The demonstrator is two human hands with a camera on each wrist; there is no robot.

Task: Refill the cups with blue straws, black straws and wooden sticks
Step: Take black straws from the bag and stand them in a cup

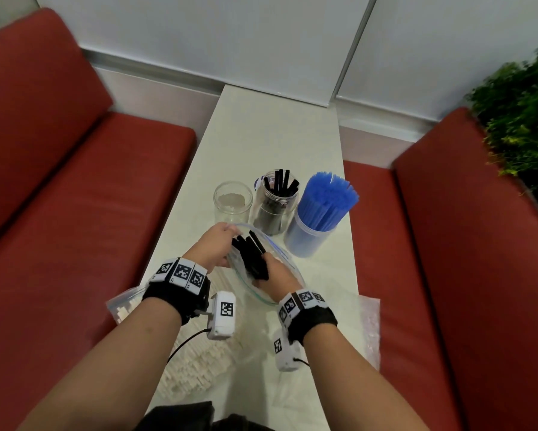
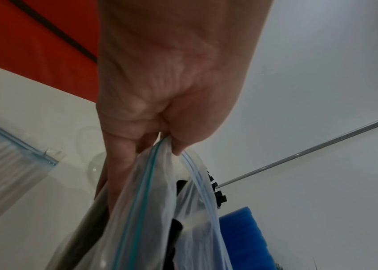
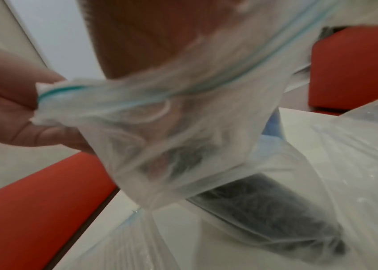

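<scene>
Three clear cups on the white table [image 1: 271, 126]: one empty [image 1: 233, 199], one with black straws [image 1: 275, 202], one with blue straws [image 1: 319, 216]. Three plastic bags nearer than the cups; two hands.

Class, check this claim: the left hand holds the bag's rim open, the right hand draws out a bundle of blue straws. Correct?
Not quite. The head view shows the right hand gripping black straws, not blue. The left hand does pinch the bag rim open.
</scene>
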